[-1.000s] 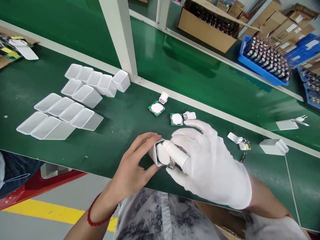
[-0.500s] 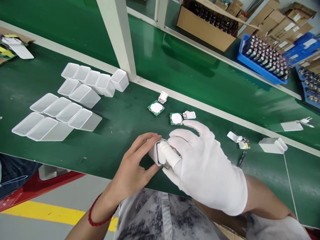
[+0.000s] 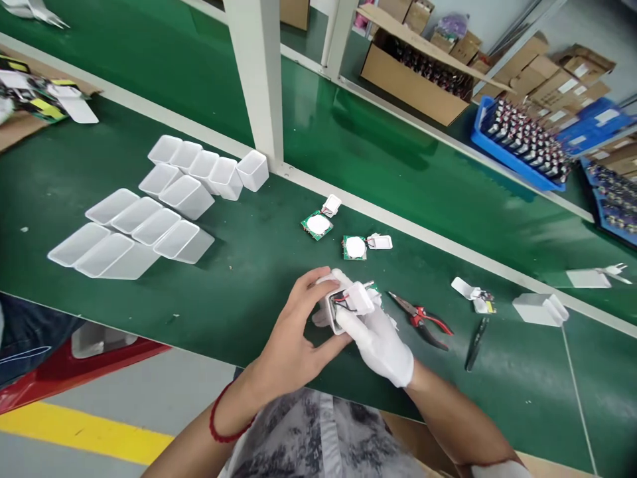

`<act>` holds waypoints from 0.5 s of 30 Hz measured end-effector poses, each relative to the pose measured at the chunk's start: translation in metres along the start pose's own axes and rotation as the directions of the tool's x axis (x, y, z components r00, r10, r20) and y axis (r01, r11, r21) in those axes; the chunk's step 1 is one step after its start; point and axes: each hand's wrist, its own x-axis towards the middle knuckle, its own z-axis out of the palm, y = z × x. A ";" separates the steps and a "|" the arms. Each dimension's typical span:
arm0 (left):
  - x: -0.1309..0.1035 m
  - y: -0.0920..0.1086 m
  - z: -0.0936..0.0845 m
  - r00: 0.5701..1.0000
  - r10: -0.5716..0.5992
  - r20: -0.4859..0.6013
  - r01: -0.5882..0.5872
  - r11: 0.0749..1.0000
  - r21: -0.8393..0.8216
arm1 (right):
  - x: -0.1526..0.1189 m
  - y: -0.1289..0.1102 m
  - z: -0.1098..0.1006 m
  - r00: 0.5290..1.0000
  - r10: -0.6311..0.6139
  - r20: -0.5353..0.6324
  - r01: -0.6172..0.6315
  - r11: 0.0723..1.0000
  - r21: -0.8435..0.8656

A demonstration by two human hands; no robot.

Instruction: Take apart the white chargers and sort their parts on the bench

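Observation:
A small white plastic case (image 3: 332, 317) sits between my two hands over the table's near edge, its open end towards me. Red and black wires run from inside it to a white cap (image 3: 362, 298). My bare left hand (image 3: 298, 332) has its fingers and thumb closed around the case from the left. My right hand (image 3: 381, 345), in a white glove, grips it from the right with the thumb at the rim; its other fingers are mostly hidden behind. A green circuit board edge shows just past the cap. Beyond lie two circuit boards (image 3: 355, 247) with white discs and wired white caps.
Several empty white cases (image 3: 182, 240) stand in rows at left. To the right lie red-handled pliers (image 3: 423, 320), a black tool (image 3: 476, 344), a wired part (image 3: 482, 300) and a white case with a cord (image 3: 537, 309). A white post (image 3: 256, 86) rises from the back rail.
My right hand has drawn back and turned, so the case's open end, wires and cap now show. The pliers have come into sight. The view has shifted slightly left.

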 end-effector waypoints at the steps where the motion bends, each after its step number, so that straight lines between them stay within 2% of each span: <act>1: 0.000 0.001 -0.002 0.998 -0.042 0.042 0.044 0.999 -0.026 | 0.002 0.001 0.001 1.000 0.014 -0.013 -0.014 0.999 0.037; 3: 0.003 0.003 -0.006 0.990 -0.117 0.080 0.124 0.988 -0.087 | 0.005 0.004 0.000 1.000 0.016 0.001 -0.016 0.997 0.082; 6: 0.009 0.003 -0.008 0.987 -0.159 0.011 0.159 0.986 -0.054 | 0.008 0.009 -0.002 0.999 -0.018 0.030 0.014 0.994 0.110; 10: 0.012 0.001 0.000 0.992 -0.085 -0.089 0.093 0.992 0.088 | 0.009 0.014 -0.002 0.999 -0.052 0.001 0.052 0.996 0.078; 15: 0.008 -0.004 0.011 0.980 -0.022 -0.196 0.048 0.991 0.125 | 0.006 0.015 0.001 0.995 -0.050 -0.091 0.055 0.997 0.045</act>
